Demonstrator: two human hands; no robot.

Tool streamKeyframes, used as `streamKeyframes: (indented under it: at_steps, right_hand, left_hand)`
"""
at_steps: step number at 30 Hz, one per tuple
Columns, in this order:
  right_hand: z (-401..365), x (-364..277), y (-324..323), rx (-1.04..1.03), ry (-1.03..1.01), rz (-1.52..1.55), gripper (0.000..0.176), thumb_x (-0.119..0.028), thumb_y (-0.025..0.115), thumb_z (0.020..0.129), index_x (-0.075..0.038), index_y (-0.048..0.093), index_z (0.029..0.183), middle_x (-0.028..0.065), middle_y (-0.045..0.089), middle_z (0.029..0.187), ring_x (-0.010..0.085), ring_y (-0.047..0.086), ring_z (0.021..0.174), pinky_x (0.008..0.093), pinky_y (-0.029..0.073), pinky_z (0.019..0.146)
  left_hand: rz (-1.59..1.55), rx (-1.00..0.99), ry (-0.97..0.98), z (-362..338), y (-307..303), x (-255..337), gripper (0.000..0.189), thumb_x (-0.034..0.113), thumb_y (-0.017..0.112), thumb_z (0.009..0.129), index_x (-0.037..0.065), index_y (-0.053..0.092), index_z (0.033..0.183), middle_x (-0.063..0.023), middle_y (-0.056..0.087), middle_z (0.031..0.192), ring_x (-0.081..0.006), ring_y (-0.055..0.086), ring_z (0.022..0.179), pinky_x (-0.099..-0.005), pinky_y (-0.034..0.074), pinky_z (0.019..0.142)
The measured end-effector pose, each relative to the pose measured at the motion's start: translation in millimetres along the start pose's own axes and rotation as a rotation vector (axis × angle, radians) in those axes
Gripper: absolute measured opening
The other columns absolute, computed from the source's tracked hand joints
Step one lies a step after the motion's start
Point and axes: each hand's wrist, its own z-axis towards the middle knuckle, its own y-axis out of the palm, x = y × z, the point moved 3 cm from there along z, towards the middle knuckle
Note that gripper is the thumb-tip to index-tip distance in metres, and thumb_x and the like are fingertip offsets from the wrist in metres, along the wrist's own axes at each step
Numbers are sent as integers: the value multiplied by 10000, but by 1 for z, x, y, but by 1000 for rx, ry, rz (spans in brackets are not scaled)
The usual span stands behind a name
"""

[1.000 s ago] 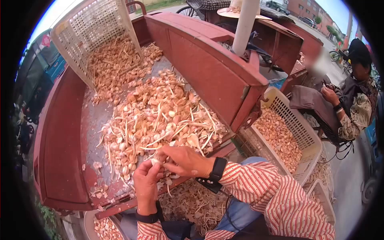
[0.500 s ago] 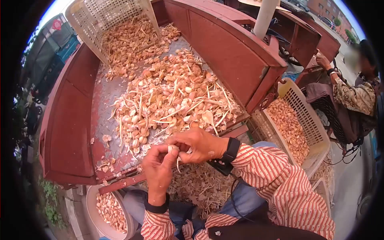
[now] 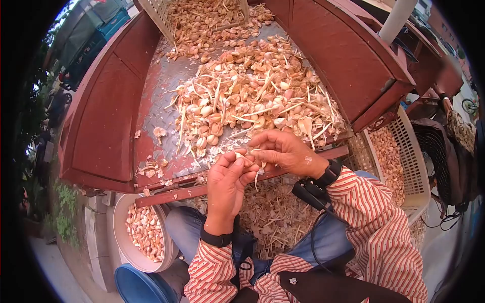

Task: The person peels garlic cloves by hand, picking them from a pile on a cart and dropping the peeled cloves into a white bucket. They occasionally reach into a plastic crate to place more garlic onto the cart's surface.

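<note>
My left hand [image 3: 224,184] is closed, its thumb and fingertips pinching a pale garlic clove [image 3: 241,158]. Against the same clove are the pinched fingertips of my right hand [image 3: 289,153]; a thin whitish strip dangles below them. The fingers partly hide the clove. Both hands are over the front edge of a red metal cart bed [image 3: 169,113]. Just beyond them lies a heap of garlic cloves [image 3: 262,101] mixed with dry stalks and loose skins.
A white bucket [image 3: 121,222] of cloves stands lower left, beside a blue round tub or lid [image 3: 134,283]. A plastic crate [image 3: 411,151] holding cloves is at right. Another crate [image 3: 157,17] lies tipped at the back. Skins litter the ground; a person's sleeve [image 3: 459,129] shows far right.
The view has tilted down and turned left, bringing the blue tub or lid into sight. My hands stay together at the clove, with their fingers slightly shifted.
</note>
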Motion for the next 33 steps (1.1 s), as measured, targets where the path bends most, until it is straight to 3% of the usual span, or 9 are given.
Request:
streamKeyframes:
  at_steps: [2, 5, 6, 10, 16, 19, 22, 28, 33]
  right_hand:
    - [1, 8, 1, -29, -16, -46, 221, -151, 531, 901, -20, 469, 1068, 39, 615, 867, 92, 597, 753, 221, 497, 611]
    - [-4, -3, 15, -99, -272, -758, 255, -152, 560, 872, -24, 464, 1070, 101, 612, 892, 216, 626, 768, 307, 491, 643]
    - [-6, -2, 22, -112, -282, -802, 287, -144, 571, 848, -26, 444, 1076, 155, 592, 907, 337, 605, 822, 383, 470, 674]
    - [-15, 11, 40, -156, -342, -750, 323, -136, 554, 809, -37, 344, 1033, 212, 575, 796, 429, 556, 774, 475, 428, 626]
    - [-19, 9, 43, -139, -239, -850, 326, -148, 554, 810, -35, 355, 1041, 205, 573, 767, 436, 550, 779, 483, 428, 633]
    - [-17, 6, 46, -110, -337, -661, 322, -151, 577, 815, -21, 385, 1039, 151, 566, 713, 333, 587, 682, 407, 440, 588]
    - [-15, -3, 45, -179, -142, -372, 326, -159, 612, 815, -12, 420, 1033, 70, 530, 671, 167, 535, 599, 297, 415, 544]
    - [-13, -9, 69, -361, 30, 17, 283, -106, 582, 865, -16, 422, 1081, -6, 489, 743, 38, 421, 640, 217, 357, 543]
    - [-8, -22, 79, -281, -298, -671, 322, -90, 600, 825, -10, 414, 1076, 62, 508, 709, 138, 480, 611, 264, 388, 539]
  left_hand:
    - [53, -7, -44, -3, -2, -2, 205, 109, 518, 900, -20, 510, 1058, -80, 605, 895, -125, 613, 750, -211, 523, 645]
    - [397, 14, -21, -10, -3, -3, 210, 142, 567, 882, -15, 539, 1018, -51, 608, 836, -91, 588, 705, -200, 497, 604]
    - [554, 27, 4, -13, -4, -3, 210, 150, 582, 875, -14, 550, 1002, -41, 608, 814, -78, 579, 689, -194, 487, 591]
    - [658, 50, 44, -25, -22, -5, 155, 143, 619, 846, -3, 582, 883, -21, 601, 706, -60, 541, 585, -190, 436, 523]
    - [1007, -35, 127, -32, -15, -3, 157, 147, 594, 872, 38, 512, 795, 16, 534, 645, -22, 428, 496, -172, 319, 427]
    - [728, -32, 149, -30, -22, -6, 186, 166, 590, 873, 24, 528, 771, 25, 510, 625, -41, 447, 527, -192, 344, 463]
    - [302, -26, -14, -41, -16, 0, 204, 191, 572, 889, 52, 502, 757, 40, 475, 601, -24, 402, 507, -178, 308, 446]
    - [393, 47, 38, -68, -17, 18, 216, 214, 565, 896, 64, 491, 760, 46, 463, 592, -16, 379, 498, -170, 291, 440]
    - [301, 130, 104, -69, -26, 12, 219, 228, 549, 904, 76, 485, 760, 48, 447, 599, -9, 334, 467, -152, 244, 405]
